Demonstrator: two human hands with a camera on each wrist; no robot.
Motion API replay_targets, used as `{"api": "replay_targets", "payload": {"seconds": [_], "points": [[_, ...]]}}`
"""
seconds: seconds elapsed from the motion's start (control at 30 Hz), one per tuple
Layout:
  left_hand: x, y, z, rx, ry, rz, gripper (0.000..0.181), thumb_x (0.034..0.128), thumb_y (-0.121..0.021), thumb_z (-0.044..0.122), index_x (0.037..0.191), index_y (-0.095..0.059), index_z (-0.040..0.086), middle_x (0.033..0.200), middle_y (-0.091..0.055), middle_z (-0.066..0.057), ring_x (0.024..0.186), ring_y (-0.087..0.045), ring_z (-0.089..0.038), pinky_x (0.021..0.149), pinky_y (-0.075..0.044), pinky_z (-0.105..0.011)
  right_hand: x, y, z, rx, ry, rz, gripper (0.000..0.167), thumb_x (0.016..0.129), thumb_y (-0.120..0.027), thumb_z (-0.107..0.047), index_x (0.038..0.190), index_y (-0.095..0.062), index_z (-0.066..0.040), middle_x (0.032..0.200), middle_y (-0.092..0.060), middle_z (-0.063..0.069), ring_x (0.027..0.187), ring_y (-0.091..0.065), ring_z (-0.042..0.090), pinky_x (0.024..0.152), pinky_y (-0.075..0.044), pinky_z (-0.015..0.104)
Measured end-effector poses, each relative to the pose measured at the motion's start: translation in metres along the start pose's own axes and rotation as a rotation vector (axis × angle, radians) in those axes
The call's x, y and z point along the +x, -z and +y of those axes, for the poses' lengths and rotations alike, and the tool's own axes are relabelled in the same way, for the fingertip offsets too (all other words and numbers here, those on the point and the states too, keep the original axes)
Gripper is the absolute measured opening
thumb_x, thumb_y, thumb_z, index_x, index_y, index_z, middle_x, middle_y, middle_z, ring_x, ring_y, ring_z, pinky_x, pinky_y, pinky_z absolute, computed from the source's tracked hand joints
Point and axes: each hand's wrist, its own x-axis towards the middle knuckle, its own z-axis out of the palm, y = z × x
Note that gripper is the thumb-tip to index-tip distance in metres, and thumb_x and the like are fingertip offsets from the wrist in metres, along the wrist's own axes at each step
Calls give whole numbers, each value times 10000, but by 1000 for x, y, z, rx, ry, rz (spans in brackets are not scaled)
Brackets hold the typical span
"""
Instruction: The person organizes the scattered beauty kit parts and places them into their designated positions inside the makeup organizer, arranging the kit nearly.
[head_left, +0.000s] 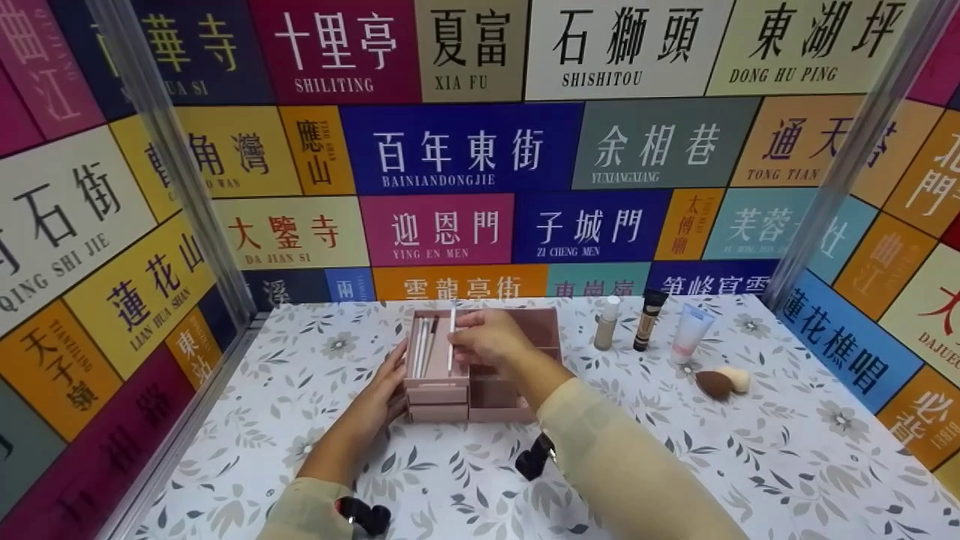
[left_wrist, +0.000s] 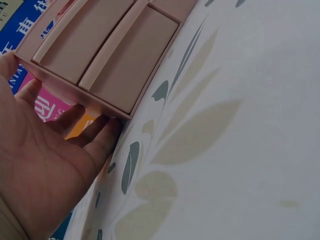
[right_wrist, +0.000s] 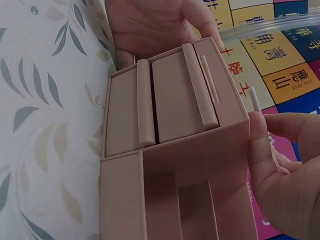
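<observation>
A pink desktop organizer (head_left: pixel 437 396) stands mid-table, with two drawers (left_wrist: pixel 132 60) low on its left half and a shallow top tray above them. Several slim makeup brushes (head_left: pixel 422 349) with pale handles lie in that tray. Over the tray, my right hand (head_left: pixel 495 341) pinches a slim white makeup brush (head_left: pixel 451 330) between thumb and fingers; its handle end (right_wrist: pixel 254 97) pokes up in the right wrist view. My left hand (head_left: pixel 382 386) rests against the organizer's left side, fingertips touching it. Part of the organizer's right half hides behind my right wrist.
To the right stand a small pale bottle (head_left: pixel 606 326), a black-capped tube (head_left: pixel 648 322) and a blue-and-pink tube (head_left: pixel 691 334). A brown makeup sponge (head_left: pixel 714 383) and a cream one (head_left: pixel 739 377) lie nearby. Printed panels (head_left: pixel 457 150) wall in the flower-patterned table (head_left: pixel 780 465).
</observation>
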Motion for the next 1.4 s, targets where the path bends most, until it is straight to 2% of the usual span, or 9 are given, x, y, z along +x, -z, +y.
{"api": "replay_targets", "payload": {"seconds": [0.17,0.43,0.7,0.9,1.07,1.23,1.4], "points": [[0,0,0,-3,17,11,527,1111,-434,550,1613,-285,609,1793,-218,60,1627,-339,-283,1344,-259,-542,1,0,0,-27,-19,-4,481,939,-775,-10,1396,-635,40,1105,-751,164,719,-723,167,726,-664,289],[0,0,-2,11,12,10,526,1107,-444,559,1605,-284,623,1797,-206,76,1643,-307,-274,1352,-239,-539,1,2,4,2,-6,-9,431,944,-762,4,1359,-652,43,1145,-760,239,799,-761,190,752,-668,295],[0,-1,-2,10,32,27,524,1089,-469,585,1582,-304,651,1780,-252,102,1628,-342,-247,1348,-258,-523,-6,3,9,34,46,8,476,945,-746,12,1400,-622,77,1172,-753,259,812,-765,184,771,-671,301],[0,-1,-1,14,16,21,547,1103,-458,559,1618,-277,608,1799,-206,73,1633,-329,-291,1345,-259,-543,-12,10,18,106,125,-8,482,953,-740,5,1413,-613,72,1182,-749,282,815,-777,190,799,-677,330],[0,0,0,8,-13,4,556,1124,-434,520,1647,-252,561,1808,-180,37,1641,-303,-327,1342,-255,-571,-22,27,26,146,152,-3,476,959,-727,31,1421,-613,53,1181,-751,274,801,-779,186,791,-677,329],[1,-1,1,0,12,20,518,1102,-463,559,1587,-301,643,1789,-223,94,1645,-304,-267,1351,-246,-536,-38,54,32,107,191,30,449,956,-740,15,1392,-633,30,1104,-769,204,822,-775,208,791,-676,331],[0,-1,1,15,26,34,494,1094,-464,580,1554,-314,681,1780,-237,130,1646,-305,-239,1356,-239,-523,-56,86,41,70,222,51,410,958,-762,-25,1354,-661,5,1102,-761,180,858,-770,228,814,-676,351]]}}
